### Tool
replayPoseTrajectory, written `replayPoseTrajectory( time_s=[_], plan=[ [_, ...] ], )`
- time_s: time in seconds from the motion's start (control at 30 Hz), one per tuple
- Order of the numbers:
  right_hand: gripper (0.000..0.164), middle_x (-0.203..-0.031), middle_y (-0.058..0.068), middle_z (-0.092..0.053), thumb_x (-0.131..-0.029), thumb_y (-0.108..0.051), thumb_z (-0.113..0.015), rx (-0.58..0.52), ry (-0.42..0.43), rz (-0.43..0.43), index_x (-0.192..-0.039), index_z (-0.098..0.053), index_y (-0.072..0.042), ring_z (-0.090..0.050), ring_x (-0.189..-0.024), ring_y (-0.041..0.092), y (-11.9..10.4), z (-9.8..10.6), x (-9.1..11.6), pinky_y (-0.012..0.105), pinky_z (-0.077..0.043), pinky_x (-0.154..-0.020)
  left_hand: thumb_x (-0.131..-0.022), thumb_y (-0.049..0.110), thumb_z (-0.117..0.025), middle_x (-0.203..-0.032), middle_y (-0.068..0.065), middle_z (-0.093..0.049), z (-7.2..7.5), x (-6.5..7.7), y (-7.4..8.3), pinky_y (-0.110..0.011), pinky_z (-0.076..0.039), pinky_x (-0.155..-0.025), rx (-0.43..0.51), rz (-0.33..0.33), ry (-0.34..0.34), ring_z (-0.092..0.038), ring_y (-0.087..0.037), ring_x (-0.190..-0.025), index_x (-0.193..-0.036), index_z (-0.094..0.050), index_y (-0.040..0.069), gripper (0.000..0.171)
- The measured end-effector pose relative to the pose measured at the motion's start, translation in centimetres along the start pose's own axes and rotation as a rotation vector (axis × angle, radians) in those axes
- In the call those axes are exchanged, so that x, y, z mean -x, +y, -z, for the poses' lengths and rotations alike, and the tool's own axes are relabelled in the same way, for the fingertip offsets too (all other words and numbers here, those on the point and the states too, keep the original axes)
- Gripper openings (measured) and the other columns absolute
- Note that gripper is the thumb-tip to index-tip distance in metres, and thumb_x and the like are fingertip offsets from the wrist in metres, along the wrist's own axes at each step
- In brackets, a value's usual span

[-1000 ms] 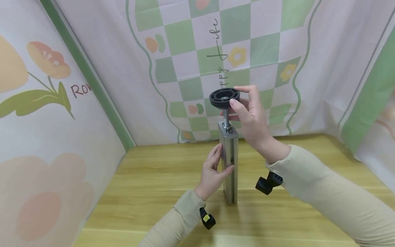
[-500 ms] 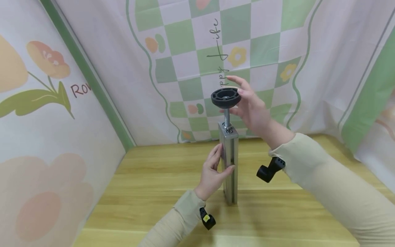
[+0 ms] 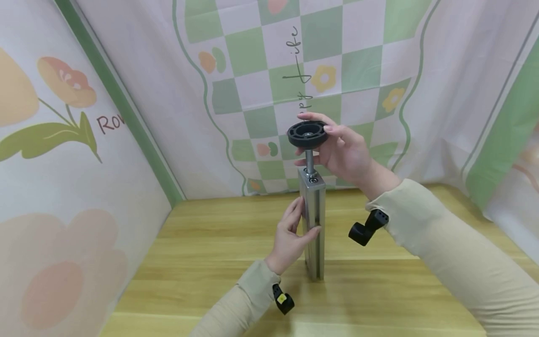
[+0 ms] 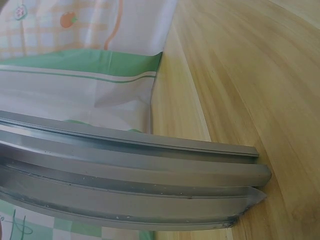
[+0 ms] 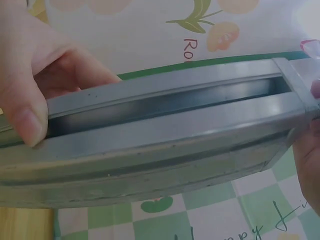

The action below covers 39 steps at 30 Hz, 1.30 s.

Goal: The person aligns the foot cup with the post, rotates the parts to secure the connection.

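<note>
An aluminium extrusion profile (image 3: 313, 220) stands upright on the wooden table, its slotted side showing in the left wrist view. From its end plate (image 3: 311, 181), fastened with a screw, rises a threaded stud (image 3: 309, 161). On top of the stud sits a round black levelling foot (image 3: 307, 135), ribbed side up. My left hand (image 3: 288, 238) grips the profile around mid-height, thumb on the near face and fingers behind. My right hand (image 3: 347, 152) holds the foot's rim, thumb at the right side and index finger at the far edge; the other fingers reach behind the stud.
A pale wooden table (image 3: 202, 252) lies under the profile. Behind it hangs a green-and-white checked curtain (image 3: 252, 84), and a flower-printed cloth (image 3: 76, 187) borders the left side. Each wrist wears a small black camera mount (image 3: 368, 228).
My right hand loosens from the foot's rim, shifts back and up, then takes the rim again with thumb and index finger. My left hand and the profile stay in place.
</note>
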State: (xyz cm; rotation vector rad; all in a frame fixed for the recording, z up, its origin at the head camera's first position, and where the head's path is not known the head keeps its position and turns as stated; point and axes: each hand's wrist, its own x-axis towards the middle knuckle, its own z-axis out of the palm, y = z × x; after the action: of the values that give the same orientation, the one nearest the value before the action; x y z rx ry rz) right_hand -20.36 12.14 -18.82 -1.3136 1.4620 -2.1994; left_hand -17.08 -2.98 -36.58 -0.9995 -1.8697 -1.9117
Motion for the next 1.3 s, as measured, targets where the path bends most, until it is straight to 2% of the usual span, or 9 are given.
replayPoseTrajectory(
  time_s=[0.3,0.43,0.63,0.87,1.0,1.1,1.2,1.3],
  plan=[
    [0.028,-0.113,0.007,-0.054,-0.101,-0.02,-0.033,0.068,0.041,0.009,-0.122,-0.051,-0.02,-0.06,-0.085,0.015,-0.1,0.2,0.3,0.039,-0.057,-0.079,-0.084,-0.011,-0.063,-0.147,-0.026,-0.027,0.0,0.0,0.0,-0.026,-0.029,-0.113,0.006,-0.004,0.005,-0.034,-0.038,-0.135,-0.142,-0.026,-0.009,0.069],
    [0.023,-0.111,0.007,-0.058,-0.1,-0.02,-0.038,0.113,0.092,0.019,-0.119,-0.051,-0.018,-0.061,-0.085,0.014,-0.1,-0.2,0.5,0.038,-0.057,-0.079,-0.084,-0.011,-0.063,-0.147,-0.027,-0.026,-0.1,0.1,-0.1,-0.026,-0.028,-0.114,0.007,-0.004,0.003,-0.033,-0.039,-0.135,-0.142,-0.026,-0.009,0.069],
    [0.018,-0.112,0.008,-0.057,-0.099,-0.021,-0.046,0.193,0.204,0.023,-0.114,-0.055,-0.021,-0.063,-0.085,0.015,-0.3,-1.1,0.8,0.035,-0.058,-0.078,-0.084,-0.01,-0.063,-0.147,-0.027,-0.026,-0.1,0.2,-0.1,-0.026,-0.028,-0.114,0.005,-0.002,0.006,-0.032,-0.039,-0.136,-0.142,-0.025,-0.009,0.069],
    [0.02,-0.118,0.015,-0.054,-0.099,-0.014,-0.042,0.398,0.353,0.005,-0.115,-0.055,-0.019,-0.065,-0.087,0.017,-0.6,-2.6,1.2,0.027,-0.058,-0.078,-0.084,-0.011,-0.063,-0.148,-0.026,-0.025,-0.1,0.1,0.1,-0.026,-0.027,-0.114,0.006,0.006,0.003,-0.032,-0.037,-0.136,-0.143,-0.025,-0.008,0.07],
    [0.019,-0.123,0.019,-0.054,-0.097,-0.014,-0.05,0.52,0.478,0.015,-0.115,-0.056,-0.014,-0.066,-0.087,0.011,-0.5,-3.5,1.5,0.023,-0.059,-0.075,-0.084,-0.011,-0.063,-0.149,-0.025,-0.025,-0.1,0.1,0.1,-0.026,-0.028,-0.114,0.006,0.008,0.005,-0.032,-0.037,-0.136,-0.143,-0.025,-0.008,0.07],
    [0.023,-0.126,0.019,-0.055,-0.094,-0.013,-0.057,0.576,0.559,0.047,-0.116,-0.056,-0.005,-0.067,-0.087,0.005,-0.2,-4.0,1.6,0.021,-0.059,-0.072,-0.083,-0.011,-0.063,-0.149,-0.025,-0.026,-0.1,0.1,0.0,-0.025,-0.028,-0.114,0.003,0.006,0.009,-0.032,-0.036,-0.136,-0.143,-0.025,-0.008,0.071],
    [0.029,-0.126,0.018,-0.056,-0.092,-0.012,-0.061,0.63,0.617,0.078,-0.117,-0.054,0.002,-0.067,-0.086,0.0,0.1,-4.5,1.5,0.018,-0.058,-0.069,-0.083,-0.012,-0.064,-0.148,-0.025,-0.026,-0.2,0.1,0.0,-0.025,-0.029,-0.114,0.002,0.002,0.013,-0.033,-0.036,-0.136,-0.143,-0.026,-0.007,0.071],
    [0.031,-0.123,0.012,-0.058,-0.09,-0.012,-0.064,0.682,0.661,0.096,-0.116,-0.056,0.003,-0.066,-0.084,-0.001,0.3,-4.9,1.3,0.014,-0.055,-0.061,-0.082,-0.012,-0.064,-0.147,-0.026,-0.027,-0.2,0.1,0.1,-0.025,-0.029,-0.114,-0.002,-0.008,0.016,-0.033,-0.036,-0.135,-0.142,-0.026,-0.009,0.071]
  ],
)
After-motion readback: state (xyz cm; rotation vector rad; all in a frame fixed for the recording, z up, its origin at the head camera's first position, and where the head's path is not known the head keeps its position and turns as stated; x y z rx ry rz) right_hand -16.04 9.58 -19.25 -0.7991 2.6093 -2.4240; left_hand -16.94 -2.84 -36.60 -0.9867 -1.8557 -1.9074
